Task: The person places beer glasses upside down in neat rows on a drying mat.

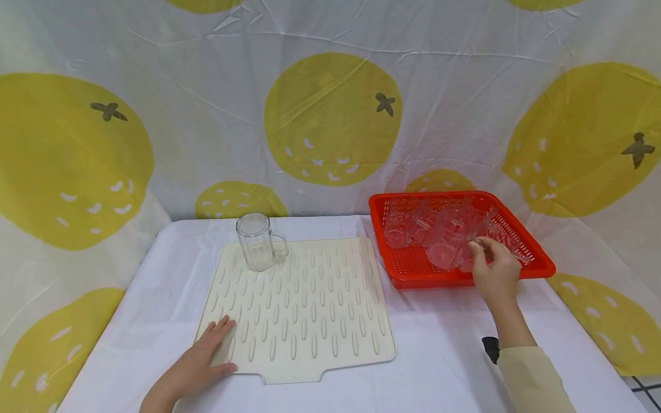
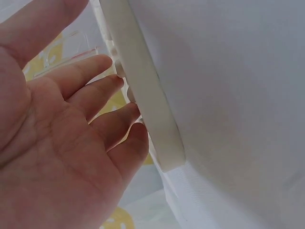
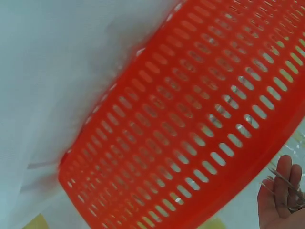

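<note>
My left hand [image 1: 198, 358] rests with spread fingers on the near left edge of a cream drying mat [image 1: 304, 370] with raised oval ridges. The left wrist view shows the fingertips at the mat's edge [image 2: 143, 86]. A clear glass mug [image 1: 256, 244] stands upright on the mat's far left corner, handle to the right. Over at the red slotted basket [image 1: 423, 281], my right hand [image 1: 496, 272] pinches the handle of a glass mug [image 1: 443, 244]. That mug leans within the basket, its base toward me. In the right wrist view, the basket wall hides most of it.
Several more glass mugs [image 1: 400, 223] lie crowded in the basket behind the held one. A white cloth [image 1: 434, 355] covers the table. Behind it hangs a white curtain [image 1: 206, 115] with large yellow fruit prints. A small black object [image 1: 490, 349] shows beside the right sleeve.
</note>
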Action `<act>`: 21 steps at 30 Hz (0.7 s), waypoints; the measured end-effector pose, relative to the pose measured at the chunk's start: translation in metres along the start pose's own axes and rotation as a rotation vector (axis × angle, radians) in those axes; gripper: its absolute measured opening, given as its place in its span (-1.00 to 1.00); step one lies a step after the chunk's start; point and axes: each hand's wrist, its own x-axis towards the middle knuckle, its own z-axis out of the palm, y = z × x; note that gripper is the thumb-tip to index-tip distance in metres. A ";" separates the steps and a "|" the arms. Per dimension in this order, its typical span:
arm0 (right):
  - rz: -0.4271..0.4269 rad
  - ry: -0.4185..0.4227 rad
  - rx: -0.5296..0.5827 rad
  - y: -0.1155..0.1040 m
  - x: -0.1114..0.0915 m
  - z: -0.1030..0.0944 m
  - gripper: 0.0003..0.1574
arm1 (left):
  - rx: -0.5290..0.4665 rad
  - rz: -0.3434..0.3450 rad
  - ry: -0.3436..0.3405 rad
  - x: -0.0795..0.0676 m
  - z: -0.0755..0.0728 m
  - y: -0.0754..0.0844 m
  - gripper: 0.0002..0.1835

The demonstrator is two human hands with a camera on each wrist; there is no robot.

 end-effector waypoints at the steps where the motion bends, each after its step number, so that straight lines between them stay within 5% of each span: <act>1: -0.018 0.013 0.014 -0.001 0.000 0.000 -0.69 | 0.002 0.001 0.002 0.000 0.000 0.000 -0.04; 21: -0.058 0.036 0.247 -0.054 0.000 -0.015 -0.73 | 0.009 -0.016 -0.001 -0.001 0.000 0.003 -0.04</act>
